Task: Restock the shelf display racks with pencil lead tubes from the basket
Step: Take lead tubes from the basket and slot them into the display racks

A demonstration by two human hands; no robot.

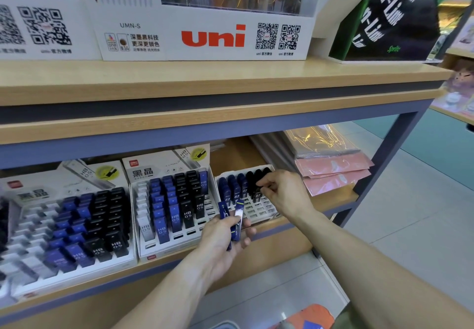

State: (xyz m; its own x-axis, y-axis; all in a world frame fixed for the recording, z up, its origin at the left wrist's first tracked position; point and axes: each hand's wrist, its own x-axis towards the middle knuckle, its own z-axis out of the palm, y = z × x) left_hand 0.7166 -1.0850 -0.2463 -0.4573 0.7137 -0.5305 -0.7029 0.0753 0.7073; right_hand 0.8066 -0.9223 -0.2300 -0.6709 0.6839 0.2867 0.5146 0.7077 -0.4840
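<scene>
My left hand (225,236) grips a few blue pencil lead tubes (237,222) in front of the lower shelf. My right hand (284,191) reaches into the small white display rack (264,209) on the right and pinches a black tube (257,187) standing in its back rows. That rack holds blue and black tubes at the back, with bare slots in front. Two larger racks (179,200) (64,221) to the left hold white, blue and black HB 0.5 tubes. An orange basket (311,314) shows at the bottom edge.
The wooden shelf edge (282,228) runs just under my hands. Pink and clear plastic sleeves (333,172) lie stacked right of the small rack. A white pen display box (205,36) sits on the upper shelf. Tiled floor lies to the right.
</scene>
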